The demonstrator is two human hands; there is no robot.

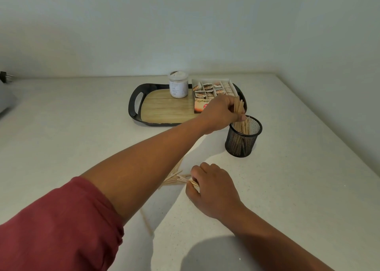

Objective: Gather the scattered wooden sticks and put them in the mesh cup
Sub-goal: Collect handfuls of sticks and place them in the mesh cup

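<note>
A black mesh cup (242, 141) stands on the white counter at the right and holds several wooden sticks. My left hand (221, 113) reaches across to it and grips a bundle of upright wooden sticks (239, 106) just above the cup's rim. Nearer to me, my right hand (211, 188) pinches the ends of several flat sticks from the scattered pile (174, 178) on the counter. One lone stick (146, 221) lies closer to me, partly under my left forearm.
A black tray with a wood-look base (164, 110) sits behind the cup, carrying a white jar (178, 84) and an open box of sachets (213, 91). A wall runs along the counter's back and right side. A dark plug (4, 77) shows at far left.
</note>
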